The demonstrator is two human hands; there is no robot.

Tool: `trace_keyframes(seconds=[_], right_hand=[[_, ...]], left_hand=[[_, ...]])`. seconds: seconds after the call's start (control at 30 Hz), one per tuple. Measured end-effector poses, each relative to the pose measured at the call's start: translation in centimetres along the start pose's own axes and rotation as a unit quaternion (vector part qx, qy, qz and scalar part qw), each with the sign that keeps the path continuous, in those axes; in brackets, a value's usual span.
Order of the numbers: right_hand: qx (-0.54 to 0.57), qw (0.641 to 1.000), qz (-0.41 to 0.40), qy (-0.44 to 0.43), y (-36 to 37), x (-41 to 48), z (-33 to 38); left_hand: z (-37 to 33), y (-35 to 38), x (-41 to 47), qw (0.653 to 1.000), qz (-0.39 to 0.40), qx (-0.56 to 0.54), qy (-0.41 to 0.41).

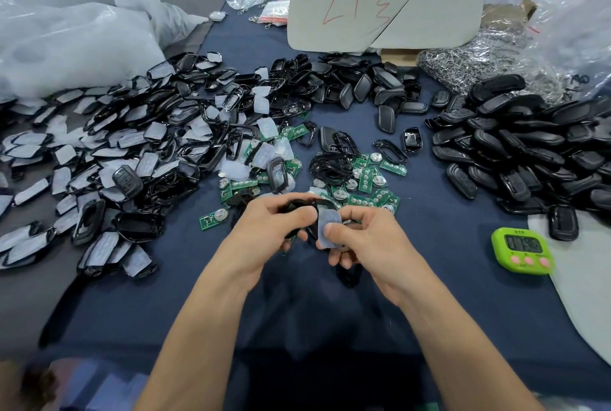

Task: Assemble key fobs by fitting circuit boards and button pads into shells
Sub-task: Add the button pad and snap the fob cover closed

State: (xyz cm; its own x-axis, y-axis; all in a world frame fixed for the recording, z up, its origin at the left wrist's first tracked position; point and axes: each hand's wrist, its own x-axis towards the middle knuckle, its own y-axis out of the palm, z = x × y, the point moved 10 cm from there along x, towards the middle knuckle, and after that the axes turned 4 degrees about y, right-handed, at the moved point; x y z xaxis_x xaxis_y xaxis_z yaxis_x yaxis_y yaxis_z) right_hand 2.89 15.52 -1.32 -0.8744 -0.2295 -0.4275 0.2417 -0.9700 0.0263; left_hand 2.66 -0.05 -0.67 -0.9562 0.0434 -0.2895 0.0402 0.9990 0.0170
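Bare forearms (205, 311), bare hands (267, 228)

Left hand (264, 228) grips a shell (298, 204), right hand (367, 240) pinches a button pad (329, 217) (translucent).

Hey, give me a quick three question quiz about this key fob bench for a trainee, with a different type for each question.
1. True or false: the right hand pinches a clear button pad.
2. Where does the green timer sit? A. To the left of both hands. B. To the right of both hands. C. Between the hands.
3. Fill the blank: the left hand holds a black ____.
Key: 1 true; 2 B; 3 shell.
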Motion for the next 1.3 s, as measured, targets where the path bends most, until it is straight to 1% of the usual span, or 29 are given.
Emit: trace_keyframes(seconds=[0.13, 0.2, 0.3, 0.37, 0.43, 0.5, 0.67, 0.83, 0.9, 1.0, 1.07, 1.13, 1.2, 1.3], right_hand=[[-0.040, 0.999, 0.026, -0.005, 0.1, -0.2, 0.0], [-0.040, 0.999, 0.021, -0.005, -0.3, -0.3, -0.1], [-0.027, 0.999, -0.030, -0.013, -1.4, -0.2, -0.2], [-0.040, 0.997, -0.066, -0.027, -1.9, -0.2, -0.1], [-0.059, 0.994, -0.083, -0.041, -2.0, -0.3, 0.2], [-0.057, 0.994, -0.083, -0.051, -1.9, -0.3, 0.4], [-0.024, 0.994, -0.091, -0.060, -2.1, 0.6, 0.6], [-0.039, 0.995, -0.069, -0.057, -1.8, 2.3, 1.3], [-0.038, 0.994, -0.076, -0.062, -1.9, 3.3, 2.3], [-0.025, 0.993, -0.101, -0.054, -2.1, 5.1, 3.6], [-0.009, 0.993, -0.108, -0.044, -2.1, 6.4, 4.0], [0.012, 0.991, -0.124, -0.052, -2.3, 7.6, 4.4], [0.019, 0.986, -0.151, -0.068, -2.6, 8.6, 4.8], [-0.028, 0.978, -0.186, -0.091, -3.2, 9.8, 5.3]], left_hand=[[0.3, 0.6, 0.1, 0.999, 0.023, 0.037, 0.008], [0.5, 0.4, 0.2, 0.999, 0.026, 0.047, 0.005], [1.0, 0.0, 0.5, 0.999, 0.008, 0.036, -0.005], [1.5, -0.2, 0.7, 1.000, -0.008, 0.016, -0.025], [1.9, -0.3, 0.8, 0.999, -0.022, -0.001, -0.049], [2.3, -0.6, 1.1, 0.997, -0.039, -0.011, -0.060], [2.1, -0.5, 1.8, 0.997, -0.056, -0.038, -0.035], [1.1, -0.4, 3.4, 0.999, -0.043, 0.004, -0.033], [0.0, -0.5, 4.4, 0.997, -0.064, -0.018, -0.023], [-1.6, -1.4, 6.2, 0.990, -0.130, -0.046, 0.007], [-2.3, -2.5, 7.2, 0.983, -0.178, -0.031, 0.017], [-2.8, -3.5, 8.2, 0.976, -0.215, -0.015, 0.028], [-3.2, -4.1, 9.1, 0.972, -0.232, 0.010, 0.045], [-2.8, -4.5, 10.0, 0.969, -0.233, 0.039, 0.070]])
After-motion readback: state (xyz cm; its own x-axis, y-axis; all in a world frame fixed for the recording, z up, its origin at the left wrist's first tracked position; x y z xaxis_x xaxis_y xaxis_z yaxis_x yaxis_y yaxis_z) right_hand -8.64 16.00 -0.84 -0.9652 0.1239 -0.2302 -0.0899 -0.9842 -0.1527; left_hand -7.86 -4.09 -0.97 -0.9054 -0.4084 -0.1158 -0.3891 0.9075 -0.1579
